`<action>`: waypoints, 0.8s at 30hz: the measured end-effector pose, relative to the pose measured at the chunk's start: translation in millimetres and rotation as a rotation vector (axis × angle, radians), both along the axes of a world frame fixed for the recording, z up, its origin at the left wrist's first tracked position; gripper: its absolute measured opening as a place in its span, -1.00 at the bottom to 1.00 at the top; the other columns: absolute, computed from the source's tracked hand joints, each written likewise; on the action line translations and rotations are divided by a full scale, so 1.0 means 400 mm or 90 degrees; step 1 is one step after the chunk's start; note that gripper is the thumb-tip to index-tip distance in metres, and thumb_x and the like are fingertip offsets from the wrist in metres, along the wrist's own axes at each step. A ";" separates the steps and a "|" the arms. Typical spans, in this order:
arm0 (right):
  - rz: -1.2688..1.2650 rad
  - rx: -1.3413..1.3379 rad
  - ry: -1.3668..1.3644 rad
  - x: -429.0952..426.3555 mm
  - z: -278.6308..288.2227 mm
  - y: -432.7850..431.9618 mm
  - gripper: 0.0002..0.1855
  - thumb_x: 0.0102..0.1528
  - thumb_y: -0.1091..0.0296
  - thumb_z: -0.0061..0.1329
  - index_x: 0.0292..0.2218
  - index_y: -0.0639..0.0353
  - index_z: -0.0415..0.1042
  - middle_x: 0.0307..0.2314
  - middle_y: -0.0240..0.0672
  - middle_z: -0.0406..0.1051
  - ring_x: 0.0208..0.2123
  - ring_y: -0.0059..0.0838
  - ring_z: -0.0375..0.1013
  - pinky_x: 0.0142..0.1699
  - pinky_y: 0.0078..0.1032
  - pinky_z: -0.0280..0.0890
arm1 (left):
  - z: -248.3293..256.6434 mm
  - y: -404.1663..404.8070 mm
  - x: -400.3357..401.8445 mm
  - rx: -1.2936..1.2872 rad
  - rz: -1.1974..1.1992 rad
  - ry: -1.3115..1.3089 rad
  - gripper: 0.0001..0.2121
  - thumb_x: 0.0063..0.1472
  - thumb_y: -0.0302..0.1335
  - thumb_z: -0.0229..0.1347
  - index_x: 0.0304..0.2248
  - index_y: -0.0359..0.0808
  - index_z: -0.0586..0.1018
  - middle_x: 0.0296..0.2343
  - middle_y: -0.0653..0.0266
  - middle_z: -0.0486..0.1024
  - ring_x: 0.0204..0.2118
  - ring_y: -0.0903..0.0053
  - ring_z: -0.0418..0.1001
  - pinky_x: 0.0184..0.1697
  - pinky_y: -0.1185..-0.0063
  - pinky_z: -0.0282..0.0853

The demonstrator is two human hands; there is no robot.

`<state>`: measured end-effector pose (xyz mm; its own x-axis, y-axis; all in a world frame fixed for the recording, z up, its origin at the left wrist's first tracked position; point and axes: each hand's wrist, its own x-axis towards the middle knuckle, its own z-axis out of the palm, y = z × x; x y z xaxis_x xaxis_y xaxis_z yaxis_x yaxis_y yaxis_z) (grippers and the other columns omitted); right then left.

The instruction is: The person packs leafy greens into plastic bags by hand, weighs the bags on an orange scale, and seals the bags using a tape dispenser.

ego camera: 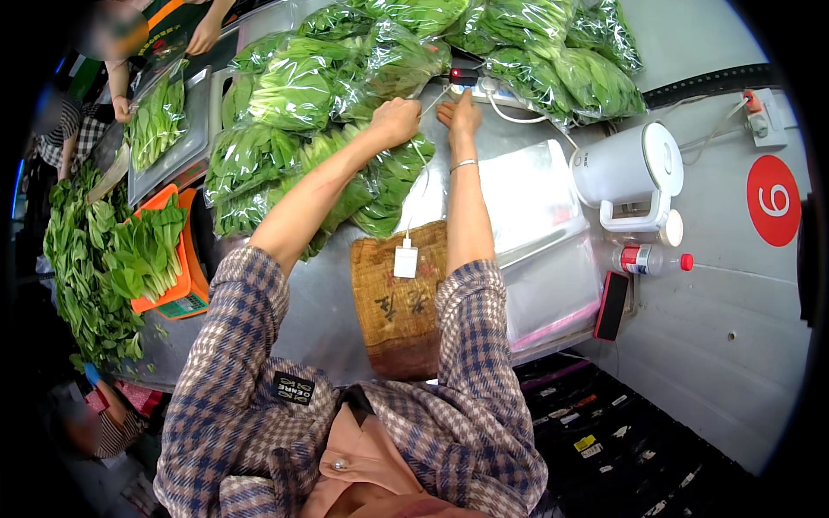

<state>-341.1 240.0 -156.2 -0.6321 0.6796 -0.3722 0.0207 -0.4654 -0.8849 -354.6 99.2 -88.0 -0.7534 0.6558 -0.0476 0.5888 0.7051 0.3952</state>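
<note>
My left hand [396,122] is closed around a white cable [425,171], its fingers curled beside the bagged greens. One end of this cable reaches a white charger plug [405,262], which rests on a brown woven bag [398,311] bearing writing. Its other stretch runs up toward a white power strip [499,97]. My right hand [461,116] is at the strip's near edge, one finger extended to it and the others apart; I see nothing held in it. A black device with a red light [464,76] sits at the strip, just beyond that finger.
Bagged leafy greens [291,84] are heaped across the back. Clear plastic bags [550,285], a white electric kettle [622,165] and a bottle [647,259] stand right. Left are loose greens [84,259], an orange scale [175,285] and co-workers' hands [206,32].
</note>
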 end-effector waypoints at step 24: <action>-0.107 0.073 -0.018 -0.030 -0.015 0.047 -0.54 0.07 0.15 -0.27 -0.51 0.51 0.28 -0.66 -0.02 0.38 -0.70 -0.25 0.42 -0.68 -0.46 0.31 | 0.254 -0.394 0.204 0.170 -0.029 -0.294 -0.86 0.09 -0.46 -0.06 -0.47 -0.39 0.36 -0.69 0.32 0.23 -0.61 0.64 0.16 -0.53 0.62 0.09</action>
<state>-353.0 258.8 -162.2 -0.4968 0.8133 -0.3029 -0.0224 -0.3609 -0.9323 -273.0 -58.5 13.5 -0.6646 0.7215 -0.1941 0.3382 0.5222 0.7829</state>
